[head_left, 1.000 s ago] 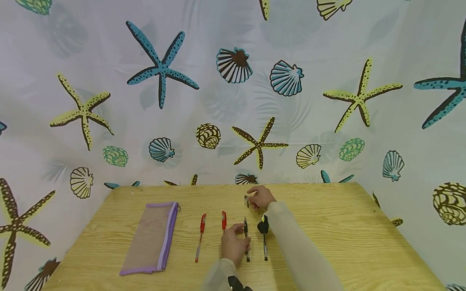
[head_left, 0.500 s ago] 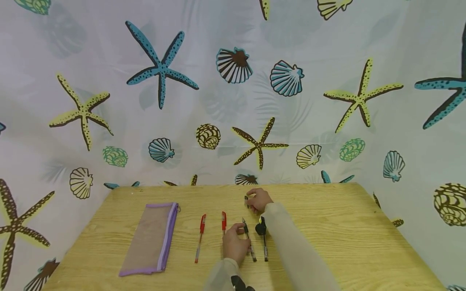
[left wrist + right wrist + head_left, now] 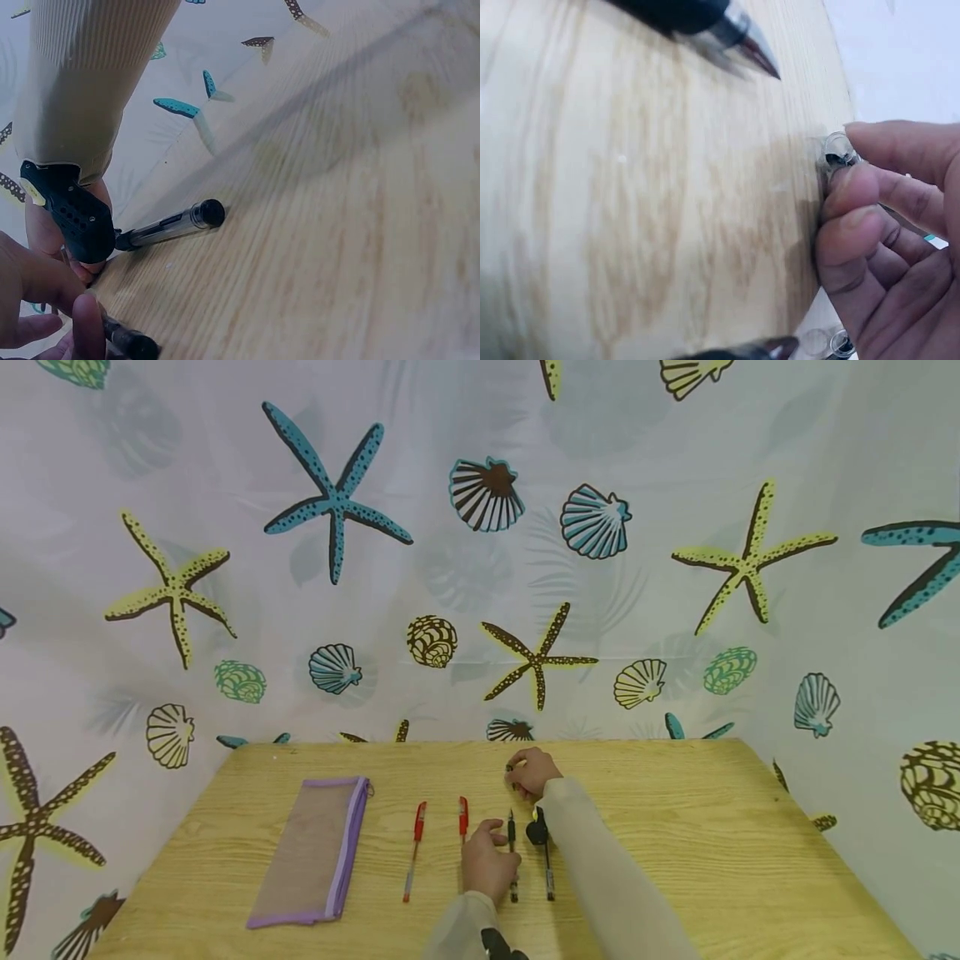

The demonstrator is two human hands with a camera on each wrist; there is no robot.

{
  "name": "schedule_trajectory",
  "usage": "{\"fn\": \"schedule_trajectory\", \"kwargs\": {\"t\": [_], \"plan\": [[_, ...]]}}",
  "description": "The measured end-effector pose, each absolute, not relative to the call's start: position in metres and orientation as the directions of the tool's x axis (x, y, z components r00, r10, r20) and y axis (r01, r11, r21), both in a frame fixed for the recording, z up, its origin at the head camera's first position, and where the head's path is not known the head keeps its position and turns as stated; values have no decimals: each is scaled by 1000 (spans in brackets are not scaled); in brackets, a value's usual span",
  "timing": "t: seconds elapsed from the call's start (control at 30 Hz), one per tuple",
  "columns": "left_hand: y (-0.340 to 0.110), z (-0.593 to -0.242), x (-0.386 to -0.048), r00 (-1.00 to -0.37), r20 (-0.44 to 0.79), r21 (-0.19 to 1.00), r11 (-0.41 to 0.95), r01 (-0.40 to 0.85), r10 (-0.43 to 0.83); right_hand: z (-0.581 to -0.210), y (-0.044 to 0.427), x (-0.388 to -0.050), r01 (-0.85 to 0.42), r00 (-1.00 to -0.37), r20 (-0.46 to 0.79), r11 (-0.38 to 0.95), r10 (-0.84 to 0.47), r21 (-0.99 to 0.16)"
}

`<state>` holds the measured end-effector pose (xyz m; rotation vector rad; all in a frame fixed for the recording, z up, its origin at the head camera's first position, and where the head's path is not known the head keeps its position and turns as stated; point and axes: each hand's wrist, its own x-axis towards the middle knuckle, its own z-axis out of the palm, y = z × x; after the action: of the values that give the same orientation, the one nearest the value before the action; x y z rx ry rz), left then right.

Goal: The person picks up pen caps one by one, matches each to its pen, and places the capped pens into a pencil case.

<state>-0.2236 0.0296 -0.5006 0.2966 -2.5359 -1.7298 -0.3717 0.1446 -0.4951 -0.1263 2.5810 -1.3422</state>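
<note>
An uncapped black pen, its tip pointing away, lies by my left hand, whose thumb and fingers pinch its lower barrel. In the left wrist view, the black end of that pen shows beside the fingertips. Farther back, my right hand pinches a small black pen cap; in the right wrist view the clear rim of the cap shows between thumb and fingers. A second black pen lies to the right, partly hidden by the right wrist's camera.
Two red pens lie left of my hands: one in full view, the other partly covered by the left hand. Farther left is a flat mesh pouch with purple edging. A patterned curtain stands behind the wooden table.
The black pen at my left hand swung to a slant, lower end rightward, and is now back nearly straight. The right hand has barely moved, with its fingers drawn round the cap.
</note>
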Motion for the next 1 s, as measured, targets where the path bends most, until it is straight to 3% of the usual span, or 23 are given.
{"fn": "schedule_trajectory", "kwargs": {"t": [1.0], "plan": [[32, -501, -231, -982, 43, 812, 578, -73, -184, -489, 148, -364, -8, -969, -136, 577, -205, -816]]}}
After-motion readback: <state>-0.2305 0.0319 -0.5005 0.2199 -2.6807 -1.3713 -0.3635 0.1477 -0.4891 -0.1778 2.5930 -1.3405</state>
